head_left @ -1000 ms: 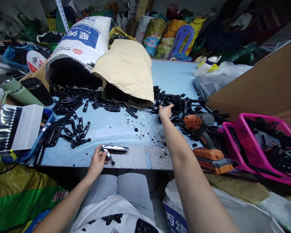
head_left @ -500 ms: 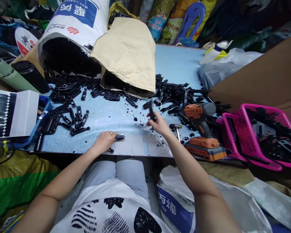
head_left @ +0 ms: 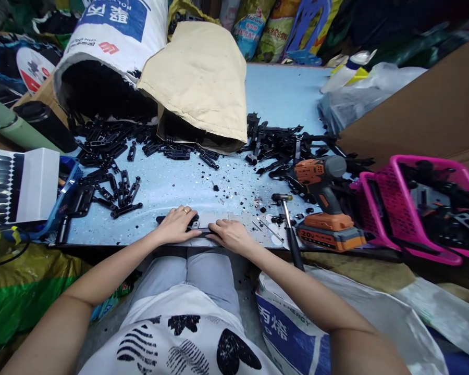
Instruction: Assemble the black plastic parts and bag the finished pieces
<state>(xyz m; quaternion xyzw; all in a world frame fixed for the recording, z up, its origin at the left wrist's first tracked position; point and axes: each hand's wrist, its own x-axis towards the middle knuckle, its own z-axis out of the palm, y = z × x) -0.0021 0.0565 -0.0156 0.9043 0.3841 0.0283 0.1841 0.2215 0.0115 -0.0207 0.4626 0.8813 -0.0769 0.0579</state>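
Close to the table's front edge, my left hand (head_left: 177,225) is closed over a black plastic part (head_left: 162,219), one end of which sticks out to its left. My right hand (head_left: 231,235) is beside it, fingers bent around a dark narrow part (head_left: 204,230) that spans the small gap between both hands. How the pieces meet is hidden under my fingers. Right of my right hand lies a hammer (head_left: 291,229) with a black handle, next to thin metal pins (head_left: 271,229).
An orange cordless drill (head_left: 321,203) stands at right, beside pink baskets (head_left: 404,208) of black parts. Black link pieces (head_left: 121,192) are strewn at left. A beige bag (head_left: 197,78) and a white sack (head_left: 113,47) lie open behind. A blue tray (head_left: 72,182) borders the left.
My right hand has come down and left with the black part it held raised, now meeting my left hand at the table's edge. The hammer has come fully into view.
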